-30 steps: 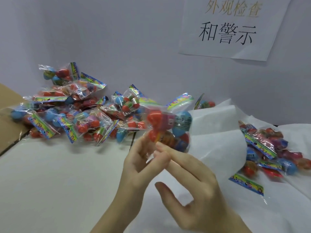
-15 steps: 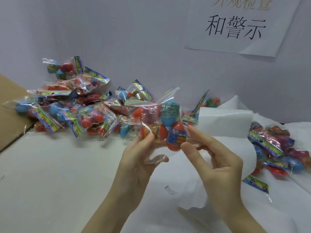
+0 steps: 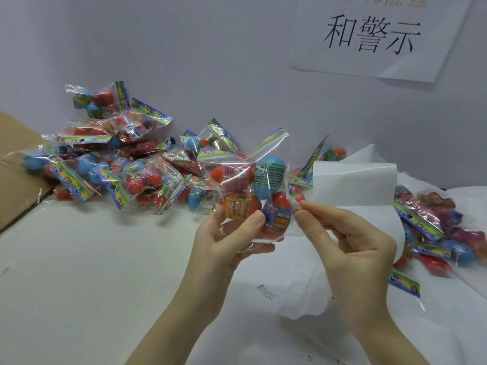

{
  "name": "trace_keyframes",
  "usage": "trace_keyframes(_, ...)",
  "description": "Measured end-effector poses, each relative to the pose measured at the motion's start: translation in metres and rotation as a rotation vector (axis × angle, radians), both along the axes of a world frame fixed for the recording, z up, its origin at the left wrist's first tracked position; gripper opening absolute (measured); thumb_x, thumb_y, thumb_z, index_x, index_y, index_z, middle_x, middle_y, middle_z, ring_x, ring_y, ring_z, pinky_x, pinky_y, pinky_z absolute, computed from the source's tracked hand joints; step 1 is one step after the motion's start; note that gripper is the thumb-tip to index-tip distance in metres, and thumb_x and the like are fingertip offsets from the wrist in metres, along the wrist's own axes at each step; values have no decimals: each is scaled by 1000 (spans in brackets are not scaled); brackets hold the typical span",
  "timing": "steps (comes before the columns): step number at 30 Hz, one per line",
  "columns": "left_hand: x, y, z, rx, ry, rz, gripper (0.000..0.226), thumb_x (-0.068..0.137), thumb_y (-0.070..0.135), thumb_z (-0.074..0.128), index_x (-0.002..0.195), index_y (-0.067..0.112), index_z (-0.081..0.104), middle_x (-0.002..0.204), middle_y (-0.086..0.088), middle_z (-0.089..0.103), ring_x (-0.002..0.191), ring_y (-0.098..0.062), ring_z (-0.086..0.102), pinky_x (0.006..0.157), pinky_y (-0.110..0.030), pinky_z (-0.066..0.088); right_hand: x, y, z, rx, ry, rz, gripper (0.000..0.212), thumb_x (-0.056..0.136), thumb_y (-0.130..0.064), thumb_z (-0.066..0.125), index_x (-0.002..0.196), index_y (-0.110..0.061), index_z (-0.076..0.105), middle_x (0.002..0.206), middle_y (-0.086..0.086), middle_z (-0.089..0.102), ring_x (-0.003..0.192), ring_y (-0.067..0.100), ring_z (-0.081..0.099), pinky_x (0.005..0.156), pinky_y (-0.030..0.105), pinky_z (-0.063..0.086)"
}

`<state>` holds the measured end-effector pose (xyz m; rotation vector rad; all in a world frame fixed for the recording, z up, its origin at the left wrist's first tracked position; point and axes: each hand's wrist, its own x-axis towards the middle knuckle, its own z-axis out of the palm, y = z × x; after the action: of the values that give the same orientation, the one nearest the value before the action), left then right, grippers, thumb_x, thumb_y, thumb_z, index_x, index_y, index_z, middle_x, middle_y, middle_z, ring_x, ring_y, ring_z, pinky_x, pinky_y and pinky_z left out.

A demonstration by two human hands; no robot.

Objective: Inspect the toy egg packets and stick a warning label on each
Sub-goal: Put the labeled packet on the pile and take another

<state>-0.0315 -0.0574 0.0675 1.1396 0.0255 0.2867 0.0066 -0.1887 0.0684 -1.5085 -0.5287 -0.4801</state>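
A clear toy egg packet [image 3: 253, 185] with red, blue and orange eggs is held up over the white table. My left hand [image 3: 226, 243] grips its lower left part, thumb on the front against an orange egg. My right hand [image 3: 350, 243] pinches the packet's right edge between thumb and forefinger. A white label sheet [image 3: 353, 185] curls up just behind my right hand. A small printed label [image 3: 266, 292] lies flat on the table below the packet.
A large pile of egg packets [image 3: 118, 164] lies at the back left against the wall. More packets [image 3: 434, 227] lie on white paper at the right. A cardboard box flap [image 3: 15, 164] is at the far left. A paper sign [image 3: 376, 35] hangs on the wall.
My hands have spread apart and turned the packet to lie flat facing me. My right hand went from below the packet to pinching its right edge.
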Motion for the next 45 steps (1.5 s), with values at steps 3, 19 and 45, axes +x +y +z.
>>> trace_keyframes(3,0,1,-1,-7,-9,16,24,66,19,64,90,18,66,79,-8,74,68,-21,71,54,-20,52,1,-1,0,7,46,54,20,68,-26,69,86,-35,72,80,-16,72,74,7,65,70,12,49)
trace_keyframes(19,0,6,-2,4,-12,9,24,63,25,70,86,18,70,79,-12,73,66,-24,70,52,-21,52,5,-7,11,39,259,293,24,61,-27,66,83,-33,75,70,-7,72,63,1,63,60,12,49)
trace_keyframes(45,1,5,-2,-31,-58,-177,41,64,55,70,90,23,76,91,-3,74,81,-16,70,68,-25,56,11,-14,14,136,465,424,10,56,-19,75,65,-20,76,61,-1,67,58,8,57,59,16,50)
